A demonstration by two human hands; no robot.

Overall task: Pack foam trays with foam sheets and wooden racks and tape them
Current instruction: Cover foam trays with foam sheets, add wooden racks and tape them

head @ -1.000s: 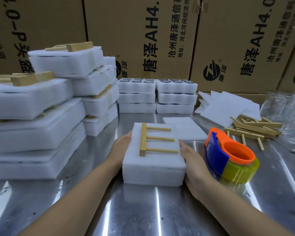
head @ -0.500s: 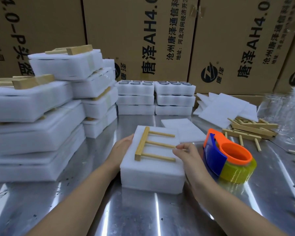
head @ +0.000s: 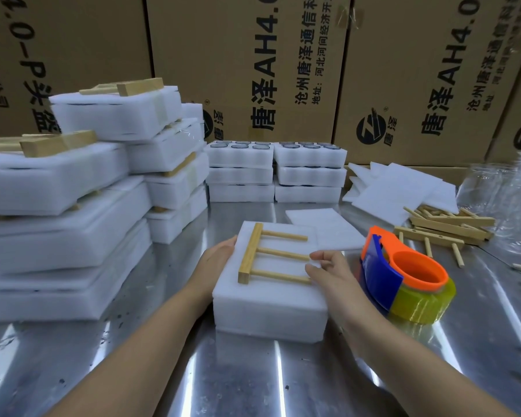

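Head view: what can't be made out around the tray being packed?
Head view only:
- Foam tray contents: covered by the foam sheet under the wooden rack.
- Right hand: pinching the rack's pegs or only touching; fingers overlap them.
- Tape dispenser: tape end hidden behind its blue guard.
- Clear jars: blurred, cut by right edge.

Shiny metal worktop (head: 253, 380): stacked foam trays (head: 57, 251) left, one foam tray (head: 269, 311) centre, tape dispenser (head: 403, 284) (orange and blue) beside it, foam sheets (head: 397, 188) and wooden racks (head: 445, 227) right
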